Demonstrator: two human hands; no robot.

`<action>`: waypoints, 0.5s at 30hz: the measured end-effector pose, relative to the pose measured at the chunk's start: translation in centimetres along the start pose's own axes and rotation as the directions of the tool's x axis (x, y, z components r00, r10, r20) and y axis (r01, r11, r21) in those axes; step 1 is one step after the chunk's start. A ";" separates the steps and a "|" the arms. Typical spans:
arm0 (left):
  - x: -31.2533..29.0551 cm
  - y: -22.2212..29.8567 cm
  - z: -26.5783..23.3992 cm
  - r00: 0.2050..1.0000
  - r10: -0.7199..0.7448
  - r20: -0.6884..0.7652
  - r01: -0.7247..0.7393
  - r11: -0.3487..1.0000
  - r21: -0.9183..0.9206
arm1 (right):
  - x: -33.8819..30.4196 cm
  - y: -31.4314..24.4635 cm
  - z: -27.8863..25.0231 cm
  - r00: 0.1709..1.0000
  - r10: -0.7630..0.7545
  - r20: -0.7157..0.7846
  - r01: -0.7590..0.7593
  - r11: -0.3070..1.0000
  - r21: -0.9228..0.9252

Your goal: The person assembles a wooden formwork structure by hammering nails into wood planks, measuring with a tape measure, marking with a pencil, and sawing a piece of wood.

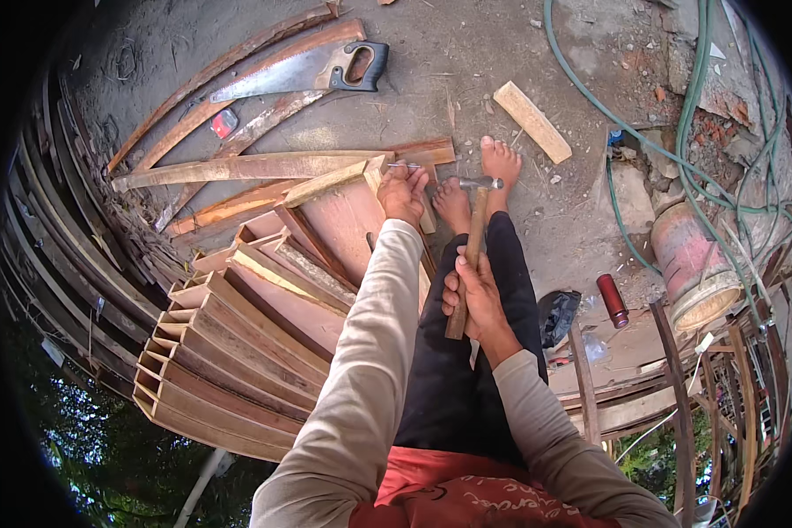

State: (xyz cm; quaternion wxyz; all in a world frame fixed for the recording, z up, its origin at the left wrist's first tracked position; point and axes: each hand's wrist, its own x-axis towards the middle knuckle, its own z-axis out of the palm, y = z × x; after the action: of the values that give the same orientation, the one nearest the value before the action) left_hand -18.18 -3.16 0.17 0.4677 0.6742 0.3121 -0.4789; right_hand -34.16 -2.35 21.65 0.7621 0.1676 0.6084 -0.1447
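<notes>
My right hand (477,297) is wrapped round the wooden handle of a hammer (478,216), whose metal head points up and away from me, above my feet. With its fingers pinched, my left hand (402,191) holds a thin nail (405,165) at the end of a pale wood strip (334,179). This strip edges a wooden frame with a plywood panel (339,224). The hammer head is apart from the nail, to its right. How deep the nail sits, I cannot tell.
Several slatted wooden frames (238,330) stack at the left. A handsaw (308,70) lies on loose boards beside a red tape measure (224,123). A short wood block (532,121), green hose (581,88), bucket (695,264) and red bottle (612,301) are to the right.
</notes>
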 end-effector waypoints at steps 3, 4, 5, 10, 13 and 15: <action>-1.0 0.0 0.4 1.000 0.022 -0.020 -0.022 1.000 0.000 | 1.3 0.5 -0.8 0.999 0.027 -0.017 -0.028 0.999 -0.026; -0.9 0.0 0.2 0.999 0.035 -0.027 -0.035 0.999 -0.010 | 1.7 0.7 -0.8 0.999 0.034 -0.011 -0.034 0.999 -0.035; -0.8 0.1 0.0 0.999 0.039 -0.027 -0.039 0.999 -0.008 | 2.0 0.9 -0.8 1.000 0.026 -0.015 -0.026 0.998 -0.050; 0.1 0.1 -0.1 0.999 0.011 -0.038 -0.013 0.998 -0.058 | 3.1 1.3 -0.6 0.999 -0.038 -0.013 0.035 0.989 -0.141; 0.9 -0.1 0.0 0.998 0.010 -0.067 -0.016 0.996 -0.089 | 3.7 1.4 -1.1 0.998 -0.062 0.008 0.062 0.981 -0.183; 1.1 -0.3 0.1 0.996 0.015 -0.089 -0.023 0.995 -0.093 | 3.8 1.4 -1.1 0.998 -0.058 0.005 0.058 0.982 -0.179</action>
State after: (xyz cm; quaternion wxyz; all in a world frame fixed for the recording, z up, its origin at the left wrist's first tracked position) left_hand -18.08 -3.16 -0.99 0.4891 0.6749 0.3483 -0.4290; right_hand -33.70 -0.73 17.83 0.7696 0.0805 0.6235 -0.1115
